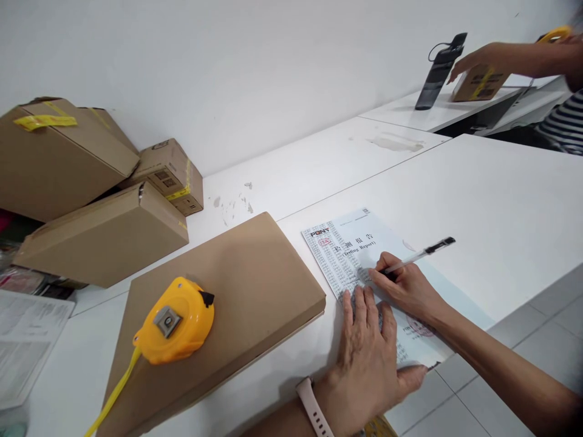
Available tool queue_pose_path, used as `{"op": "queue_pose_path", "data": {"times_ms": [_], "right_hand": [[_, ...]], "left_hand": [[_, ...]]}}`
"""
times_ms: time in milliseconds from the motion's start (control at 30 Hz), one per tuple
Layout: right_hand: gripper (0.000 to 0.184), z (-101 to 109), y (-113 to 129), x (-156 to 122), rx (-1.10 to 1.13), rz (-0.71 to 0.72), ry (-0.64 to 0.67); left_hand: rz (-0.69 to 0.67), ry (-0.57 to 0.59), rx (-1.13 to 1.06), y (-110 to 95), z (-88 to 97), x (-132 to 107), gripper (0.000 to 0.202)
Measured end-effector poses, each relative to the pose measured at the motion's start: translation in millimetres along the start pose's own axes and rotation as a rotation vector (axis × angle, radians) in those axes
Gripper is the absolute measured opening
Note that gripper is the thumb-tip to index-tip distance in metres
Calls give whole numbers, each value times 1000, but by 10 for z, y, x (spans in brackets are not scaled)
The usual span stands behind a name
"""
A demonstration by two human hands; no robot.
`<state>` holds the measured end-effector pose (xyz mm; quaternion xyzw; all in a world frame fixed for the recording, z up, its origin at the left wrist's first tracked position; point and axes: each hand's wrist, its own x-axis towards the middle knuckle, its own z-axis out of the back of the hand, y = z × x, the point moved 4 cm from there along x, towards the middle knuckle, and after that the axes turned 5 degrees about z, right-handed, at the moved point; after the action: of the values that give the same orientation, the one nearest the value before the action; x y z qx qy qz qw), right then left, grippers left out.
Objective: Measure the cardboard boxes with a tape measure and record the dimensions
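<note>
In my right hand [407, 285] is a clear pen with a black cap end [423, 252], its tip down near the printed report sheet [350, 227]. The sheet lies on the white table and carries the words "Testing Report" and a red stamp. Flat on the sheet's lower left part rests my left hand [368, 346], fingers stretched out, with a pale watch band [314, 406] on the wrist. Left of the hands lies a flat brown cardboard box [255, 273], and on it sits a yellow tape measure [180, 321] with a yellow strap.
Several cardboard boxes [100, 230] are stacked at the left by the wall. Printed papers [27, 340] lie at the left edge. At the far right, another person's arm [523, 60] reaches over a small taped box [478, 85] beside a dark bottle [437, 76].
</note>
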<state>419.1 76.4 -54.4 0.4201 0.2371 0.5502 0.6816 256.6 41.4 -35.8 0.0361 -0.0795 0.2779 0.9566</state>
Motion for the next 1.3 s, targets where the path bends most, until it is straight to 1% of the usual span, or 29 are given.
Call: {"op": "queue_pose_path", "data": {"times_ms": [167, 367, 500, 900, 1300], "right_hand": [[31, 3, 17, 8, -1, 8, -11], [30, 7, 32, 2, -17, -7, -18], [32, 15, 34, 1, -19, 7, -29], [31, 16, 55, 5, -32, -10, -20], [30, 26, -10, 2, -63, 0, -47]], "left_hand": [[5, 20, -9, 1, -8, -7, 86], [6, 14, -17, 1, -19, -3, 87], [4, 15, -18, 5, -7, 4, 86], [0, 15, -18, -8, -14, -18, 86], [7, -5, -25, -8, -22, -10, 86]]}}
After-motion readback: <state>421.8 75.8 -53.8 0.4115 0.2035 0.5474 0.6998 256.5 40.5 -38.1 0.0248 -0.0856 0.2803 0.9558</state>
